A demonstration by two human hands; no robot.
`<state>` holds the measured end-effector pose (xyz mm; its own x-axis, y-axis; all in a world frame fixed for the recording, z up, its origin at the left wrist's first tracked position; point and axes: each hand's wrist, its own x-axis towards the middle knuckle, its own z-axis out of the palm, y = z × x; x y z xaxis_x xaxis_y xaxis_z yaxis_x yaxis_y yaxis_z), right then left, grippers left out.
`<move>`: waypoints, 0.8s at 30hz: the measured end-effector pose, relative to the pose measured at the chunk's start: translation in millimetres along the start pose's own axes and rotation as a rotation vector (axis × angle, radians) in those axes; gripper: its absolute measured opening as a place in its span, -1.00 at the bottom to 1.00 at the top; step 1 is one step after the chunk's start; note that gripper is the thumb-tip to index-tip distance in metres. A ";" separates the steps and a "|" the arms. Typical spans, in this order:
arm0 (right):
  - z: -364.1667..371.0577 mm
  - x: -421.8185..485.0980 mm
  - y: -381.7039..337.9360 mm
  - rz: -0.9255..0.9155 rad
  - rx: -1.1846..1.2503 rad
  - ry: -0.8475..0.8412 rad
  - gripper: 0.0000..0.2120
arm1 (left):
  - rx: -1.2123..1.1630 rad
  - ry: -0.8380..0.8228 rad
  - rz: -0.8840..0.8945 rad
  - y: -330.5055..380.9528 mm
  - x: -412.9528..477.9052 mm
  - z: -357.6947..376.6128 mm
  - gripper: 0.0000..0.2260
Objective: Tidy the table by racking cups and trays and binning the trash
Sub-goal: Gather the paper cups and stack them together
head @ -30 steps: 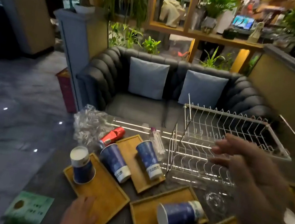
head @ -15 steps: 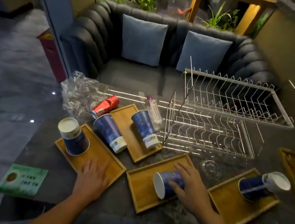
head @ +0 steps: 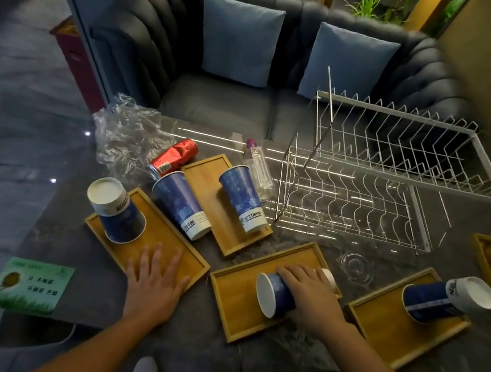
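Several blue paper cups lie on bamboo trays on a dark table. My right hand [head: 309,294] is closed over a tipped cup [head: 273,294] on the middle tray [head: 233,307]. My left hand [head: 155,281] rests flat, fingers spread, on the near corner of the left tray [head: 164,237], where an upside-down cup [head: 115,209] stands. Two more cups [head: 181,202] [head: 242,196] lie tipped by the far tray [head: 206,179]. Another cup [head: 446,300] lies on the right tray [head: 391,333]. A white two-tier wire rack [head: 369,174] stands at the back right.
A crushed red can [head: 174,156], crumpled clear plastic [head: 123,133] and a clear bottle [head: 257,165] lie at the back. A glass lid [head: 354,265] sits before the rack, a green card [head: 29,286] at the left edge, another tray [head: 486,255] far right. A sofa stands behind.
My right hand came down from in front of the rack and closed over the tipped cup on the middle tray. The view tilted down, and my left hand slid onto the left tray.
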<state>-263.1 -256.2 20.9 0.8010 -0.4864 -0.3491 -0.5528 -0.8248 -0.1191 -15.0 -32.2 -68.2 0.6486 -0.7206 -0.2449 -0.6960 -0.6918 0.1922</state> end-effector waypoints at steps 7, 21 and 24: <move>-5.5 10.9 -22.3 0.028 0.154 0.132 -0.12 | 0.002 0.010 0.003 -1.8 0.5 4.4 -0.35; -17.8 44.5 -96.8 0.124 0.564 0.201 -0.14 | -0.932 0.491 -0.568 -56.5 2.1 -81.6 -0.37; -25.0 49.4 -113.6 0.078 0.580 0.219 -0.20 | -0.930 0.424 -0.536 -71.5 30.1 -97.8 0.03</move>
<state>-155.0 -193.7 40.4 0.7476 -0.6377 -0.1856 -0.5972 -0.5232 -0.6079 84.5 -8.8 3.6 0.9663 -0.1596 -0.2019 0.0819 -0.5528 0.8293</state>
